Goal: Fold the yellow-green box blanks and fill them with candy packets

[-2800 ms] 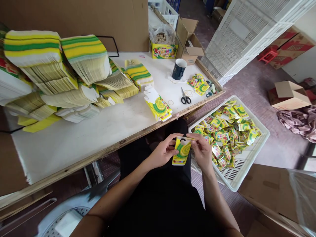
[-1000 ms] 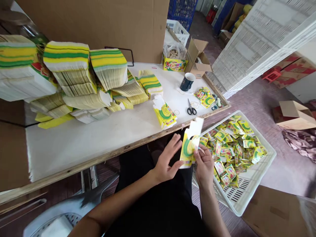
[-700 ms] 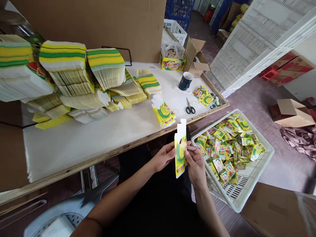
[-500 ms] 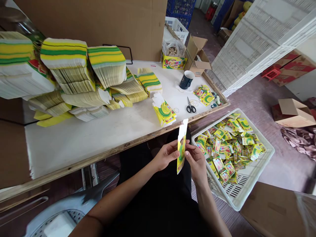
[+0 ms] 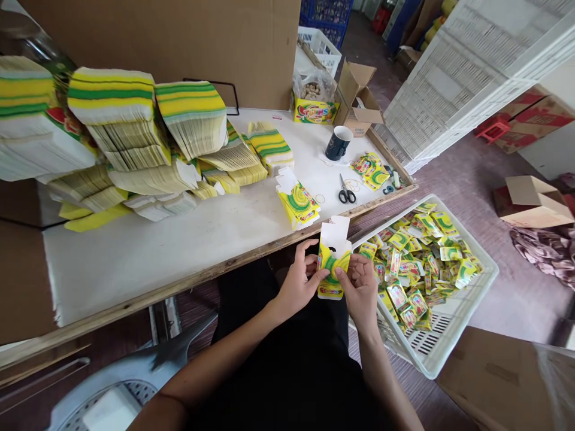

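Note:
Between both hands, above my lap, is a yellow-green printed carton point(image 5: 332, 263) with its white top flap standing up. My left hand point(image 5: 302, 276) grips its left side, thumb on the front. On the opposite edge my right hand point(image 5: 359, 282) holds it, thumb pressed to the printed face. Just beyond, near the table's edge, lie a few similar flat cartons point(image 5: 299, 202). To the right of my hands stands a white plastic crate point(image 5: 433, 364) holding many small folded cartons point(image 5: 415, 269).
Banded stacks of flat cartons point(image 5: 112, 108) fill the table's left and back. Scissors point(image 5: 346, 190), a dark mug point(image 5: 338, 143), more cartons point(image 5: 371, 170) and an open cardboard box point(image 5: 359, 108) are on the right. Tall white crates point(image 5: 462, 72) stand beyond.
The carton has turned from edge-on to face me, showing its printed front and white flap. My fingers have shifted to its two sides, with both thumbs on the front.

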Demonstrator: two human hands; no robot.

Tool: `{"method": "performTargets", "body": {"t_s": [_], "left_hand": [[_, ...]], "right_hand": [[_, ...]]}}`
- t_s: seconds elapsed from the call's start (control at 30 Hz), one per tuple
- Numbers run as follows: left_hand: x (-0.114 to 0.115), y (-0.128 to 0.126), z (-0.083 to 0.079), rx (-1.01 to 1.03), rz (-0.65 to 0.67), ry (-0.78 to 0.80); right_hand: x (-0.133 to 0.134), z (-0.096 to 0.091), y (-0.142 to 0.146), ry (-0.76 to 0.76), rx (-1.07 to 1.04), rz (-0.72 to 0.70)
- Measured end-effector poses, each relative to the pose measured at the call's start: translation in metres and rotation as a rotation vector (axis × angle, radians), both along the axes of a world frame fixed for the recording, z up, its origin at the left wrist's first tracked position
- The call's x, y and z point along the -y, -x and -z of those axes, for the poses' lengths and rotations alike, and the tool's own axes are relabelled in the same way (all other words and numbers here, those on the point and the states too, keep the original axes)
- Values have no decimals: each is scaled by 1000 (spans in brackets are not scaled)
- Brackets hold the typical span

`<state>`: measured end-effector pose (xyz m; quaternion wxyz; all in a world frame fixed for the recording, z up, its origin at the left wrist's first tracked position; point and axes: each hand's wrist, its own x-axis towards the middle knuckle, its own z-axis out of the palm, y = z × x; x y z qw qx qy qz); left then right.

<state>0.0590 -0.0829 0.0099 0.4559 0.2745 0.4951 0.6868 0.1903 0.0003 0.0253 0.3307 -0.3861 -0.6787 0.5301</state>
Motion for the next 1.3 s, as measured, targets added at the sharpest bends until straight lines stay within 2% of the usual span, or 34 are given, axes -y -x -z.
{"method": "performTargets", "body": {"t_s": [0.2, 0.33, 0.47, 0.6, 0.67, 0.73, 0.77, 0.9, 0.97, 1.1, 1.3], "left_hand": [[8, 13, -9, 44, 222, -32], [10, 14, -8, 103, 317, -11], [11, 9, -8, 138, 308, 3], [11, 10, -6, 97, 336, -12], [10, 12, -3, 40, 321, -18], [10, 12, -1, 10, 261, -8], [10, 12, 0, 0, 230, -1], [10, 11, 1, -52, 168, 25], [10, 10, 1, -68, 189, 28], [11, 9, 1, -21, 245, 12], [7, 11, -4, 98, 209, 62]], "right_hand": [[-13, -16, -11, -89, 45, -216], [-17, -26, -15, -222, 125, -244], [-16, -23, -14, -305, 99, -197], [-14, -14, -12, -156, -28, -125], [-15, -14, -12, -212, 3, -138], [-17, -18, -13, -320, 81, -154], [-18, -20, -14, -324, 111, -172], [-19, -23, -16, -30, 176, -260], [-18, -20, -15, 43, 221, -247], [-15, -13, -11, 21, 269, -178], [-10, -14, -8, -5, 277, -164]]}}
